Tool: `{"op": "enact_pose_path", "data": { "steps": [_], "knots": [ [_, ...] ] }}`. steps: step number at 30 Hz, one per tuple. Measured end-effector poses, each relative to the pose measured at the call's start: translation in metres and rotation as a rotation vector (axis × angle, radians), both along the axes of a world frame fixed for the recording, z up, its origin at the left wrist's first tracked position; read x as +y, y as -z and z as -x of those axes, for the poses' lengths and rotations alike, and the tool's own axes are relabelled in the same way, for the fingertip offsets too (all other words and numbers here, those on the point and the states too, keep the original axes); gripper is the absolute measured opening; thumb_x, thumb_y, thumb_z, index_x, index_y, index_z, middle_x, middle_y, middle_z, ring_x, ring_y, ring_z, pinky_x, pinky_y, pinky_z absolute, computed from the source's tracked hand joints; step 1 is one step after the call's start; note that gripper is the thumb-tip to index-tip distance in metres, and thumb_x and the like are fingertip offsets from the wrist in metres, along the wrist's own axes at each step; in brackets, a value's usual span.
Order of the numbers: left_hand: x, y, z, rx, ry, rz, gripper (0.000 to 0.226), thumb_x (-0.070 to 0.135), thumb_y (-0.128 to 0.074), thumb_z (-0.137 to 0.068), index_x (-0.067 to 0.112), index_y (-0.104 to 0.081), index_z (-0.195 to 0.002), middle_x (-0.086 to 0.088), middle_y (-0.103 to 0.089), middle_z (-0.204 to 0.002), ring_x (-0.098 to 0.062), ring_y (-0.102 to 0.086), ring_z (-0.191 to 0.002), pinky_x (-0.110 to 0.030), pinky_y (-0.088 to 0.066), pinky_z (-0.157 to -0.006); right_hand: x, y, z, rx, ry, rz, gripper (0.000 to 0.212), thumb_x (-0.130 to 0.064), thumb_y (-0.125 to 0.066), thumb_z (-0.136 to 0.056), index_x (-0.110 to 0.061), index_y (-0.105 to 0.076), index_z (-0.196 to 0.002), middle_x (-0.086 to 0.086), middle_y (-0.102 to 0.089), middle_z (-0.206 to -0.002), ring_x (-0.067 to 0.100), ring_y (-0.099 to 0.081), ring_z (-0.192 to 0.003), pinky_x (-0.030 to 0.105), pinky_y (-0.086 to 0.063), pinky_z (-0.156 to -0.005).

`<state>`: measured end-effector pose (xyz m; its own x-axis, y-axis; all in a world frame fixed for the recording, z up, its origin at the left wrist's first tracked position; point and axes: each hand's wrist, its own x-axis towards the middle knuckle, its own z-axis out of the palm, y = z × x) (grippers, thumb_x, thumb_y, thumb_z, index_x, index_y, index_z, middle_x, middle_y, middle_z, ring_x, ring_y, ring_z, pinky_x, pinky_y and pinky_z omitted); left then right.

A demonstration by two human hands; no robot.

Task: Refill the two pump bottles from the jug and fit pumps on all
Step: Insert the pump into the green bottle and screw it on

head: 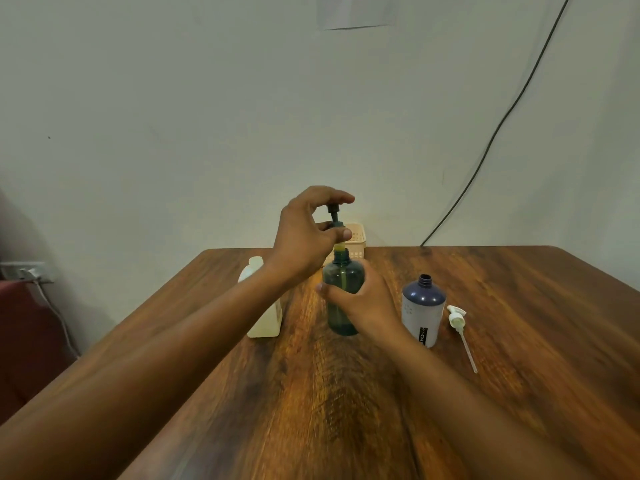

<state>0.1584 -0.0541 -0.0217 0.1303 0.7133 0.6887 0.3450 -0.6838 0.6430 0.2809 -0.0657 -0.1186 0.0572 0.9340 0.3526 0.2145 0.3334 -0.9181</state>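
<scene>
At frame centre, the right hand point(363, 299) is gripping the smooth green pump bottle point(343, 292), which is probably light and slippery. The left hand point(308, 237) is pinching the dark pump point(334, 216) by its collar.

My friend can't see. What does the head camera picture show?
The left hand holds a dark pump over the green bottle, gripped by the right hand. An open blue bottle and white pump sit on the table.

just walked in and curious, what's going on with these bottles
A person's right hand grips a green bottle on the table while the left hand holds a dark pump at its neck, not fully seated. A white-labelled bottle stands open, its white pump lying beside it. A jug stands left.
</scene>
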Motion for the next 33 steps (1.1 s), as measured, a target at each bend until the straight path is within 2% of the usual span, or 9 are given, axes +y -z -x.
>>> {"op": "enact_pose_path", "data": {
  "steps": [3,5,13,16,20,23,27,30,33],
  "knots": [
    [0.0,0.008,-0.002,-0.001,0.003,-0.013,0.04,-0.008,-0.079,-0.084,0.015,-0.076,-0.116,0.002,-0.065,-0.125,-0.011,-0.064,-0.114,-0.013,-0.056,-0.09,0.001,0.0,-0.001,-0.005,0.011,-0.009,0.045,-0.04,-0.084,-0.078,-0.042,-0.049,-0.107,-0.029,-0.052,-0.103,-0.008,-0.056,-0.087,0.003,-0.041,-0.056],
    [0.0,0.013,-0.004,0.002,-0.017,-0.026,0.037,-0.007,-0.076,-0.086,0.018,-0.077,-0.113,0.004,-0.066,-0.125,-0.004,-0.064,-0.11,-0.004,-0.051,-0.085,0.002,0.001,-0.001,-0.008,0.016,-0.01,0.052,-0.04,-0.084,-0.078,-0.037,-0.049,-0.117,-0.025,-0.054,-0.105,-0.005,-0.055,-0.089,0.007,-0.038,-0.064],
    [0.004,0.029,-0.008,0.015,-0.009,-0.052,0.041,-0.01,-0.074,-0.086,0.022,-0.077,-0.111,0.01,-0.062,-0.118,0.012,-0.063,-0.106,-0.007,-0.051,-0.088,0.007,0.005,-0.003,-0.019,0.04,-0.03,0.056,-0.034,-0.083,-0.08,-0.024,-0.053,-0.127,-0.007,-0.06,-0.117,0.002,-0.057,-0.094,0.013,-0.042,-0.071],
    [0.007,0.031,-0.008,0.075,-0.01,-0.093,0.043,-0.009,-0.075,-0.086,0.023,-0.076,-0.113,0.011,-0.062,-0.117,0.003,-0.064,-0.11,-0.011,-0.053,-0.093,0.008,0.007,-0.004,-0.023,0.059,-0.046,0.057,-0.034,-0.084,-0.08,-0.024,-0.053,-0.127,-0.007,-0.06,-0.118,0.004,-0.056,-0.097,0.012,-0.042,-0.072],
    [0.01,0.029,-0.007,0.116,-0.013,-0.094,0.049,-0.008,-0.076,-0.085,0.026,-0.073,-0.121,0.015,-0.061,-0.123,0.004,-0.062,-0.11,-0.006,-0.05,-0.092,0.01,0.009,-0.005,-0.031,0.08,-0.052,0.061,-0.035,-0.084,-0.079,-0.025,-0.051,-0.129,-0.008,-0.059,-0.123,0.01,-0.055,-0.107,0.012,-0.042,-0.075],
    [0.01,0.028,-0.006,0.065,0.015,-0.036,0.06,-0.002,-0.078,-0.086,0.031,-0.064,-0.133,0.014,-0.06,-0.135,-0.001,-0.059,-0.12,-0.005,-0.047,-0.095,0.01,0.008,-0.006,-0.034,0.072,-0.051,0.058,-0.036,-0.084,-0.079,-0.03,-0.051,-0.126,-0.011,-0.059,-0.12,0.003,-0.056,-0.1,0.012,-0.04,-0.071],
    [0.008,0.03,-0.004,0.022,-0.069,0.062,0.059,0.017,-0.082,-0.088,0.026,-0.055,-0.14,0.007,-0.062,-0.137,-0.005,-0.059,-0.121,-0.019,-0.051,-0.099,0.009,0.006,-0.008,-0.018,0.059,-0.046,0.052,-0.038,-0.084,-0.077,-0.036,-0.05,-0.117,-0.021,-0.058,-0.107,-0.004,-0.055,-0.092,0.014,-0.04,-0.068],
    [0.008,0.029,0.002,0.007,-0.021,0.199,0.041,0.027,-0.082,-0.088,0.017,-0.069,-0.126,0.005,-0.073,-0.119,-0.008,-0.069,-0.109,-0.028,-0.058,-0.094,0.008,0.006,-0.011,-0.013,0.058,-0.053,0.049,-0.039,-0.084,-0.077,-0.037,-0.053,-0.113,-0.023,-0.059,-0.103,-0.008,-0.059,-0.089,0.01,-0.041,-0.066],
    [0.008,0.025,0.005,0.053,0.048,0.269,0.031,0.026,-0.081,-0.088,0.013,-0.077,-0.116,0.002,-0.078,-0.11,-0.012,-0.074,-0.103,-0.035,-0.06,-0.095,0.007,0.005,-0.013,-0.007,0.041,-0.05,0.046,-0.036,-0.084,-0.077,-0.039,-0.051,-0.11,-0.024,-0.059,-0.1,-0.022,-0.056,-0.087,0.005,-0.043,-0.059]
  ]
}}
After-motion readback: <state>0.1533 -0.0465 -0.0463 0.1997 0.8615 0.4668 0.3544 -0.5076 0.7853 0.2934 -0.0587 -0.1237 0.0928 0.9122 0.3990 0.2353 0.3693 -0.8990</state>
